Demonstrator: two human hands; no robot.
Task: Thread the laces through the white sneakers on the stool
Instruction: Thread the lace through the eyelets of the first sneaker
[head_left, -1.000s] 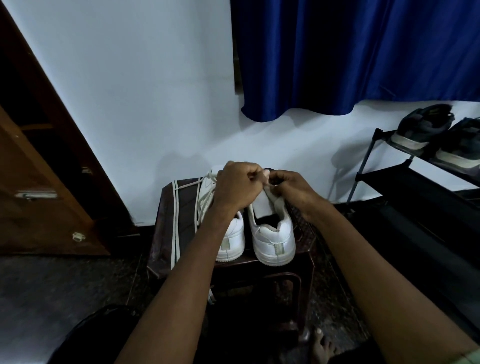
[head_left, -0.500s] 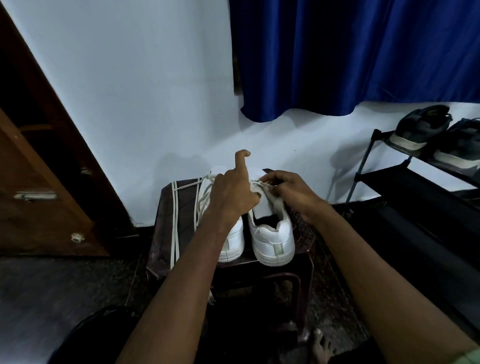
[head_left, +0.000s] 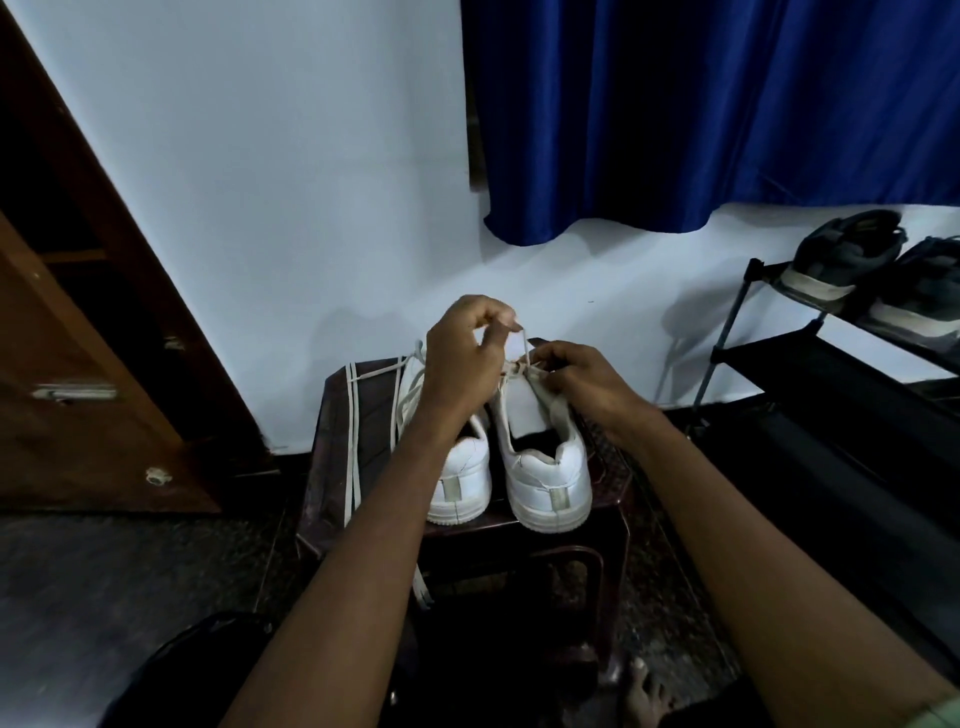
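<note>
Two white sneakers stand heels toward me on a dark brown stool (head_left: 608, 499). My left hand (head_left: 462, 358) is raised above the left sneaker (head_left: 462, 483) and pinches the end of a white lace (head_left: 524, 345) that runs down to the right sneaker (head_left: 550, 488). My right hand (head_left: 582, 379) grips that sneaker's upper edge by the eyelets, beside the tongue. A second white lace (head_left: 353, 447) trails from the left sneaker across the stool's left side and hangs over its front edge.
A white wall stands right behind the stool, with a blue curtain (head_left: 701, 114) above. A black shoe rack (head_left: 810, 374) with dark shoes (head_left: 841, 254) stands at the right. A wooden door (head_left: 78, 364) is at the left. My bare foot (head_left: 644, 691) rests on the dark floor.
My left hand rose from the right sneaker's tongue and drew the lace end upward, first with a finger pointing up, now with fingers pinched. My right hand stayed on the sneaker.
</note>
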